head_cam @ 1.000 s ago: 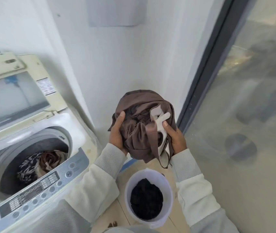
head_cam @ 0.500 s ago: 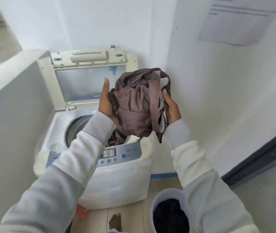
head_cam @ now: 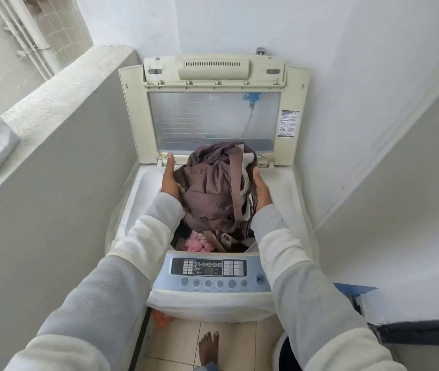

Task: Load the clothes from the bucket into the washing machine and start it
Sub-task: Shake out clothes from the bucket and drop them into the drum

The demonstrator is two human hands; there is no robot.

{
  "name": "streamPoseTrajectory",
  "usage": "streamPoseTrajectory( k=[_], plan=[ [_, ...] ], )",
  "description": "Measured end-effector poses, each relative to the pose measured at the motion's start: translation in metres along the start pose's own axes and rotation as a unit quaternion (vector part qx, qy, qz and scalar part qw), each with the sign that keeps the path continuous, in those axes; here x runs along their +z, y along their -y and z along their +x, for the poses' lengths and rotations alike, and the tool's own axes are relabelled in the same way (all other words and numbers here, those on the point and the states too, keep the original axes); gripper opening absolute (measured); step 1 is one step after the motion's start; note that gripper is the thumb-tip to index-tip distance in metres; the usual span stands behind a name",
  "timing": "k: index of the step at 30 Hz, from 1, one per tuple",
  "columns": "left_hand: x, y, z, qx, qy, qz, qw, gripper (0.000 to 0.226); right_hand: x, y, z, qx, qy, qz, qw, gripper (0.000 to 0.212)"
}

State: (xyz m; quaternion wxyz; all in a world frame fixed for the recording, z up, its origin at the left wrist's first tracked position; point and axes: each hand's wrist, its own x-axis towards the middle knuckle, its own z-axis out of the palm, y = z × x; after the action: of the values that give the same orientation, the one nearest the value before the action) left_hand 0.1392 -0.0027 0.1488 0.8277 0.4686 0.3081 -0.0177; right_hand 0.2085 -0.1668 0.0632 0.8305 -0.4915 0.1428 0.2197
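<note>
Two sleeved arms reach forward from the bottom edge, their shoulders cut off by the frame. Between them, on the tiled floor (head_cam: 175, 341), a bare foot (head_cam: 208, 348) shows only toes and instep. Only a sliver of the bucket (head_cam: 280, 352) appears at the lower right: a pale rim with dark cloth inside, the rest hidden behind the right sleeve (head_cam: 312, 295). An orange scrap (head_cam: 161, 320) peeks from under the washing machine (head_cam: 213, 303), too little of it showing to name. Past that, the control panel (head_cam: 210, 274) faces the camera, its button labels too small to read. Beyond it the tub opening is mostly covered; a pink garment (head_cam: 196, 243) and darker cloth lie in the gap below the load. Both hands hold a bundle of brown clothes (head_cam: 213, 194) over the tub, one on each side, palms turned inward. The left hand (head_cam: 169, 180) presses against the bundle's left side with its thumb pointing up and away; its fingers are hidden behind the cloth, so I cannot tell how they are set. The right hand (head_cam: 261, 189) cups the right side by a white strip of fabric, thumb along the front, its fingers likewise out of sight. Farthest back, the lid (head_cam: 214, 103) stands open and upright against the wall, and a blurred object sits on the ledge (head_cam: 60, 84) at far left.
</note>
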Motion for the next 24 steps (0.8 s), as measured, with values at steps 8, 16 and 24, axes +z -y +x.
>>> streamPoseTrajectory(
  k=[8,16,24],
  plan=[
    [-0.082,0.05,0.112,-0.054,-0.089,0.06,0.993,0.064,-0.01,-0.061,0.048,0.209,-0.073,-0.07,0.973,0.092],
    [-0.107,0.091,0.129,-0.205,-0.095,0.178,0.958,0.082,-0.026,-0.066,0.053,0.236,-0.095,-0.078,0.964,0.078],
    [-0.061,0.096,0.089,-0.077,-0.037,0.371,0.925,0.066,-0.002,-0.034,0.011,0.145,-0.03,-0.183,0.972,0.07]
  ],
)
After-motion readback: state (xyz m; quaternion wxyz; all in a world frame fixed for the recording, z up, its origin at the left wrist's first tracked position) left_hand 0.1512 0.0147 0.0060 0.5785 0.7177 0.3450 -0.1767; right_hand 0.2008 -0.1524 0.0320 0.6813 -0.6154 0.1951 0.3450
